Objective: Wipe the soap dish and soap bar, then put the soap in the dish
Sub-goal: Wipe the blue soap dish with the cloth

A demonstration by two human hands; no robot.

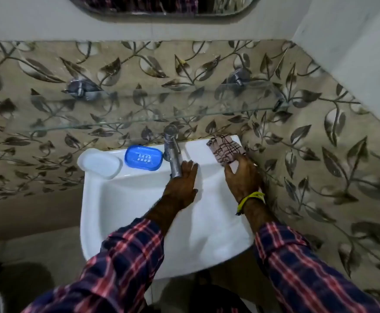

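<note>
A blue soap dish with a slotted bottom sits on the back ledge of the white sink, just left of the tap. A white oval piece lies at the ledge's left corner; I cannot tell whether it is the soap bar or a lid. A folded checked cloth lies on the right back corner. My right hand reaches onto the cloth's near edge, thumb and fingers closing on it. My left hand rests flat by the tap's spout, fingers apart, holding nothing.
A metal tap rises from the middle of the ledge. Above it a glass shelf on two metal brackets juts from the leaf-patterned tiled wall. A mirror hangs at the top. The wall runs close along the sink's right side.
</note>
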